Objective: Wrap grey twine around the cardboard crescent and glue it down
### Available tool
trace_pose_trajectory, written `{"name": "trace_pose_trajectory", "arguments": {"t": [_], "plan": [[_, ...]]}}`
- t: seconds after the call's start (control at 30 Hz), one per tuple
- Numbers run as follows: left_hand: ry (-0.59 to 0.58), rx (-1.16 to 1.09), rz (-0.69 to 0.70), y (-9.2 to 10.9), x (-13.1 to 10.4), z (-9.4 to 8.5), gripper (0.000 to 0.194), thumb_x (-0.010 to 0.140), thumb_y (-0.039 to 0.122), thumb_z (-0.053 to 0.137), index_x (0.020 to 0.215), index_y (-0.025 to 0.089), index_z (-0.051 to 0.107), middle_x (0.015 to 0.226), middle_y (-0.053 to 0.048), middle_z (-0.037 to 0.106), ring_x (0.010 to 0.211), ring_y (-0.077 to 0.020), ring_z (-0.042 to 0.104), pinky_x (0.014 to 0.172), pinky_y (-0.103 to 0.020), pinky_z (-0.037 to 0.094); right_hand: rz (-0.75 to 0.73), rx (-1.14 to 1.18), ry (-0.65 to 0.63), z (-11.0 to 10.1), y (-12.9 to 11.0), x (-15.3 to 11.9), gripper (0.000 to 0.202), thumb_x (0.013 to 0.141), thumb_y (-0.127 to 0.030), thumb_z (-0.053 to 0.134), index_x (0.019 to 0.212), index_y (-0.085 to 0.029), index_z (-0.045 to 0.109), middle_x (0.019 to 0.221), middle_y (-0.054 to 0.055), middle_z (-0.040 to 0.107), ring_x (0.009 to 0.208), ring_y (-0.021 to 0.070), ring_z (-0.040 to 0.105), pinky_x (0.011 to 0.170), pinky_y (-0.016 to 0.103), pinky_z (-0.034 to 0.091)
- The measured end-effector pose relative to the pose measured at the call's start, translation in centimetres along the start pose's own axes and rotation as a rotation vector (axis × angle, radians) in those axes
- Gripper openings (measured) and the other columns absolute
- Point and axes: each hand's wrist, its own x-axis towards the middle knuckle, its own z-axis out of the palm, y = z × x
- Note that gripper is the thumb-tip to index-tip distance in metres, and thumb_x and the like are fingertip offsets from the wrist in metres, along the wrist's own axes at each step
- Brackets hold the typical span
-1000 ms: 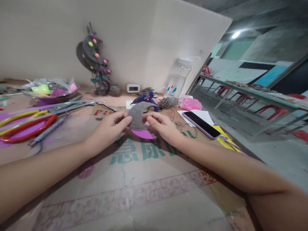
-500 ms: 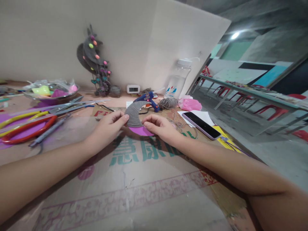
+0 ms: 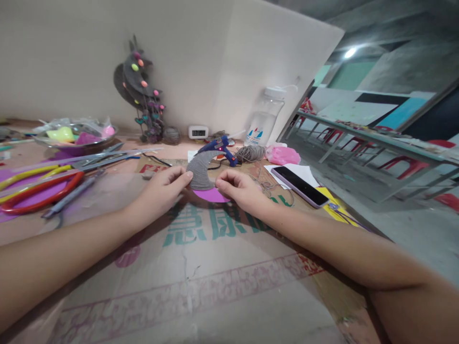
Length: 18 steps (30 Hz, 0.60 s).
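A crescent moon cutout point(image 3: 200, 172) stands tilted over the cardboard, its upper part wrapped in grey yarn and its lower part bare purple card point(image 3: 211, 195). My left hand point(image 3: 172, 184) grips its left side, thumb on the wrapped front and fingers behind. Close to the inner curve, my right hand point(image 3: 238, 188) is closed in a pinch on the grey yarn; its fingertips hide most of the strand. Loose loops of yarn point(image 3: 267, 185) lie just behind that hand, near a grey yarn ball point(image 3: 251, 153).
Behind the crescent lies a blue glue gun point(image 3: 223, 150). A phone point(image 3: 300, 186) and water bottle point(image 3: 263, 117) are at the right. Scissors with red handles point(image 3: 43, 196) and a bowl point(image 3: 77, 145) occupy the left. A decorated moon hanging point(image 3: 138, 81) leans on the wall.
My right hand has shifted very slightly at the crescent's inner edge, its fingers lifting a little. My left hand keeps the same hold.
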Motion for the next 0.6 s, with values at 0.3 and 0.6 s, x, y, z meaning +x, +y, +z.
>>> {"name": "trace_pose_trajectory", "arguments": {"t": [0.3,0.6], "plan": [[-0.038,0.038,0.035,-0.12,-0.04,0.12,0.025,0.084,0.040,0.047,0.071,0.019,0.053,0.067,0.002,0.055,0.064,-0.0144,0.052,0.059,-0.025,0.040,0.010,0.024,-0.046,-0.06,-0.25,0.06,0.029,0.082,-0.043,0.052,0.084,-0.014,0.057,0.059,-0.005,0.044,0.049,0.0055,0.037,0.047,0.020,0.031],[-0.089,0.225,0.126,0.40,-0.55,0.25,0.030,0.087,0.041,0.038,0.077,0.021,0.058,0.074,0.000,0.059,0.070,-0.0172,0.055,0.063,-0.026,0.041,0.000,-0.095,-0.052,0.08,-0.46,-0.08,0.028,0.077,-0.041,0.058,0.068,-0.014,0.055,0.057,-0.004,0.045,0.051,0.0059,0.038,0.047,0.020,0.029]]}}
